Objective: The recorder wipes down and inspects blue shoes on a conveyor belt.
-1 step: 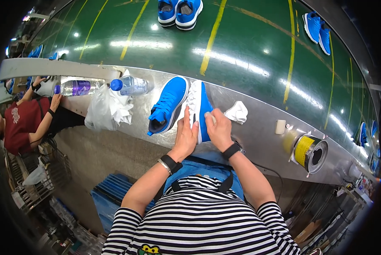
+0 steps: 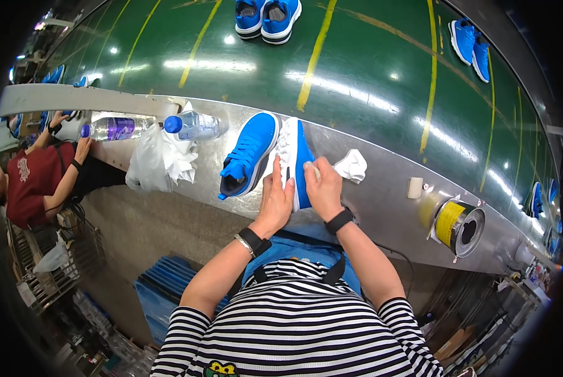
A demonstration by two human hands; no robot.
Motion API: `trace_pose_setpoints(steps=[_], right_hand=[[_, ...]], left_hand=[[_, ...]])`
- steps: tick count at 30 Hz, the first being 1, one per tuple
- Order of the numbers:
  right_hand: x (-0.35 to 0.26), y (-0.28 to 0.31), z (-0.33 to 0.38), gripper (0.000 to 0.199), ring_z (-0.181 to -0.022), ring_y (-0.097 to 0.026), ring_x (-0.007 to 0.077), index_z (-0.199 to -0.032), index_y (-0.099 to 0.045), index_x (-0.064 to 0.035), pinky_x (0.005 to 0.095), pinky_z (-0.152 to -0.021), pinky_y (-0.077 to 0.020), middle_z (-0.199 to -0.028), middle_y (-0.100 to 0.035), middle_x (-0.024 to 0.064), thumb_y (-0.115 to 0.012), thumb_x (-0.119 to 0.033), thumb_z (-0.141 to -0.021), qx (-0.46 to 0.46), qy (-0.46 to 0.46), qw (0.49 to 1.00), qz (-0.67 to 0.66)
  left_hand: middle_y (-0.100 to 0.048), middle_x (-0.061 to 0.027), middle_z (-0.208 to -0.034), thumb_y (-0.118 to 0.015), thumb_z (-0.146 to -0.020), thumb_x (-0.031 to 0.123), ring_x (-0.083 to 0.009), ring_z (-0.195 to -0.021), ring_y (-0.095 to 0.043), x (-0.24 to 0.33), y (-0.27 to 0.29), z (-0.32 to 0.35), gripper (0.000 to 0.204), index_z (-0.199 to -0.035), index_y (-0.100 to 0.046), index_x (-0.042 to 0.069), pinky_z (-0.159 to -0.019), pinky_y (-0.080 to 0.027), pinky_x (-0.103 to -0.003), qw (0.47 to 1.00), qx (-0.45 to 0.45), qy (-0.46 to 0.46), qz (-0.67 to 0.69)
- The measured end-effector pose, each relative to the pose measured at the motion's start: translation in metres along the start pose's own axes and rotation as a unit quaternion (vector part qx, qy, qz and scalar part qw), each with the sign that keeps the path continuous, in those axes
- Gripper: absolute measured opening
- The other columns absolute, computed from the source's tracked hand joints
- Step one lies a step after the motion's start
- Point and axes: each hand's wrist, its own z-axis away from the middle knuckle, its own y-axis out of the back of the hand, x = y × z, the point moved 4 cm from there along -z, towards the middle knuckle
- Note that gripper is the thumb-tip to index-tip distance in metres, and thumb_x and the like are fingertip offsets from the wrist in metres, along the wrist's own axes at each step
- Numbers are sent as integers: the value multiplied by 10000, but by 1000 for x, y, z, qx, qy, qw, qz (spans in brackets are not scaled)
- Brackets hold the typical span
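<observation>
A blue sneaker (image 2: pixel 301 151) lies on its side at the bench edge, its white sole facing left. My left hand (image 2: pixel 275 200) steadies it, the fingers along the sole and the heel end. My right hand (image 2: pixel 325 188) is closed in a pinch against the blue upper; a small pale bit shows at the fingertips, too hidden to name. The other blue sneaker (image 2: pixel 251 151) stands upright to the left, laces up and toe pointing away from me. Just right of my right hand sits a crumpled white cloth or tissue (image 2: pixel 352 166).
Beyond the metal bench (image 2: pixel 382 169) runs a green conveyor (image 2: pixel 369 69) with yellow lines, carrying sneaker pairs (image 2: pixel 275 22). At left are a plastic bag (image 2: pixel 149 166) and bottles (image 2: pixel 196 125). A pale block (image 2: pixel 415 188) and a yellow-labelled can (image 2: pixel 451 225) are at right. A co-worker (image 2: pixel 39 179) is far left.
My right hand has shifted very slightly up along the sneaker's upper. My left hand and the sneakers look nearly the same.
</observation>
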Motion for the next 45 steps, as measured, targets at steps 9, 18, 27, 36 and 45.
trace_pose_setpoints(steps=[9, 18, 27, 36, 45], right_hand=[[3, 9, 0, 162, -639, -539, 386, -711, -501, -24, 425, -561, -407, -652, -538, 193, -558, -159, -779, -160, -11, 987, 34], [15, 6, -18, 162, -649, -541, 391, -735, -520, -30, 437, -565, -412, -663, -549, 193, -547, -177, -796, -2, -24, 999, -22], [17, 41, 34, 262, -603, -479, 146, -789, -581, -10, 299, -568, -402, -651, -540, 83, -530, -259, -853, -303, 4, 951, -67], [72, 124, 44, 352, -896, -513, 283, -1113, -501, -70, 349, -800, -421, -968, -525, 119, -598, -94, -775, 77, 16, 965, 252], [-1, 11, 63, 646, -1017, -492, 199, -1262, -370, -61, 340, -821, -444, -1155, -467, 101, -701, -198, -724, -102, -93, 986, -96]], left_hand=[[-401, -311, -1073, -413, -905, 215, -402, -971, -433, -6, -1, 5, 615, -1387, -70, 48, -890, -341, -421, 1000, 13, 17, 2], [-395, -323, -1083, -407, -906, 209, -421, -980, -424, -3, -6, 3, 600, -1382, -85, 37, -897, -336, -430, 999, 43, 25, 17], [-387, -309, -1164, -389, -914, 211, -397, -1071, -404, -10, 0, 1, 562, -1375, -126, 27, -932, -316, -410, 998, 33, 28, 35], [-389, -134, -1309, -386, -940, 274, -207, -1182, -406, -29, 8, 0, 505, -1333, -262, -18, -972, -331, -293, 796, -153, 220, 543], [-448, -120, -1243, -284, -935, 414, -312, -1110, -452, -33, 23, 13, 497, -1306, -312, 84, -992, -194, -561, 756, -308, 385, 430]])
